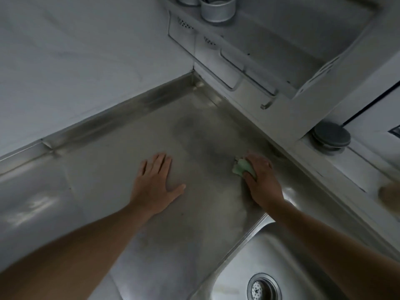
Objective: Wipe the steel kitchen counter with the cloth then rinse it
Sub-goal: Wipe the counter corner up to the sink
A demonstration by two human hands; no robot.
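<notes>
My right hand [260,176] is down on the pale green cloth [242,168], fingers and thumb curled over it, gripping it bunched and pressing it to the steel. Most of the cloth is under my palm; a crumpled bit sticks out on the left past my thumb. The cloth sits on the steel counter [194,137], right side, close to the raised back edge along the wall.

My left hand [154,182] lies flat on the counter, palm down, fingers straight and slightly spread, thumb out to the right, holding nothing. It is well apart from the cloth. Both forearms are bare and come in from the bottom of the frame.

The counter surface looks dull and smeary, with a darker patch between and beyond my hands. A steel upstand runs along the left wall and meets the back edge in the far corner.

Sink [270,252] is at bottom right, just beside my right forearm, with its drain strainer [264,287] showing. A white wall rack [238,68] is mounted above the back edge, with a grey metal cup [217,8] on top. A dark round cap [332,134] sits on the ledge to the right. Tan blurred object at the far right edge, cannot tell what.
</notes>
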